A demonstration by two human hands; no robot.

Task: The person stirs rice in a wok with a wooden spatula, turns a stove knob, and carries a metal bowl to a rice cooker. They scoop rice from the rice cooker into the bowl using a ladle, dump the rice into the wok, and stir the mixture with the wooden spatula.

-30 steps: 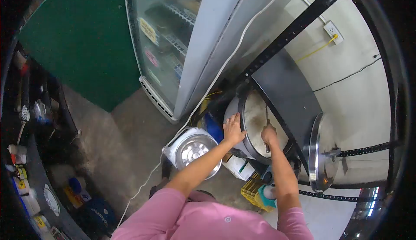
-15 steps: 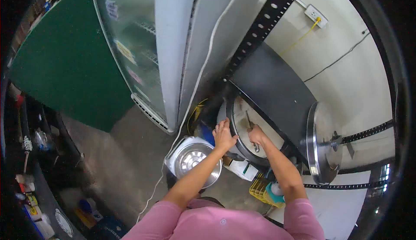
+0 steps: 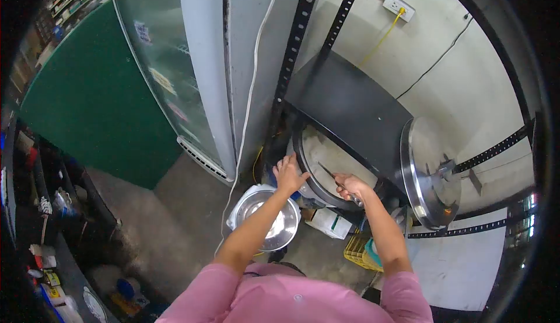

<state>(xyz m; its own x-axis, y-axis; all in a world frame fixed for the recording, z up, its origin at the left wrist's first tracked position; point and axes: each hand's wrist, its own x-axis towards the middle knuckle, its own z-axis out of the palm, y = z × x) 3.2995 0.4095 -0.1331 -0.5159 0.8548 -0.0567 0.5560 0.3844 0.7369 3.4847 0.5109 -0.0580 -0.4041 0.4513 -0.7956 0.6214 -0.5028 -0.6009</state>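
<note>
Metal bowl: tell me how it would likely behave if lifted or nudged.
The bowl would probably stay stiff, since its round metal wall holds its shape. It is likely light for its size, as the part not hidden by the arm looks bare inside. Its shiny, smooth-looking surface may feel slippery.

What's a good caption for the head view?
Left hand on a round container, right hand gripping a long utensil.

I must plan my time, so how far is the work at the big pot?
Done: the pot is open, its steel lid apart. In hand: the right hand holds a utensil over pale contents, left hand at the rim. Probably left: covering it, the lid being off.
</note>
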